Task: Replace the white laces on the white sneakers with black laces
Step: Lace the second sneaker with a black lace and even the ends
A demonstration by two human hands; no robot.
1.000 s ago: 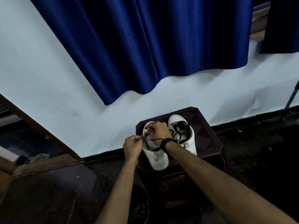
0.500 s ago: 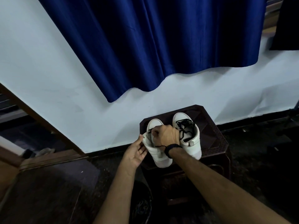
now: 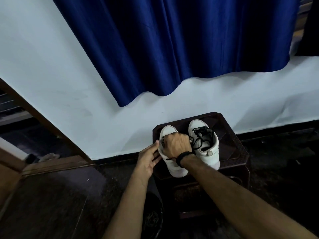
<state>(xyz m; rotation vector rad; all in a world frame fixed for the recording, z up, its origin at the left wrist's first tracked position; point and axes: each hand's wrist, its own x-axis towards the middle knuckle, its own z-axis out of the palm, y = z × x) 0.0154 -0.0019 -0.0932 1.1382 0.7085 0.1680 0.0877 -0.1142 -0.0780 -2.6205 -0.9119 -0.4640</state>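
Two white sneakers stand side by side on a dark wooden stool [image 3: 238, 152], toes toward the wall. The right sneaker [image 3: 209, 149] carries a loose black lace [image 3: 202, 135] through its eyelets. My right hand [image 3: 176, 144], a black band on its wrist, lies curled over the left sneaker [image 3: 174, 167] at its lacing, gripping a black lace there; the fingertips are hidden. My left hand [image 3: 148, 158] is open, fingers straight, resting against the left sneaker's outer side.
A white wall and a hanging blue curtain [image 3: 172, 49] rise right behind the stool. A wooden door frame [image 3: 43, 121] slants at the left. A dark round object [image 3: 153, 218] sits on the dark floor below the stool.
My left hand let go of the lace end it was pinching and opened flat against the left sneaker's side. My right hand stayed curled over the lacing.
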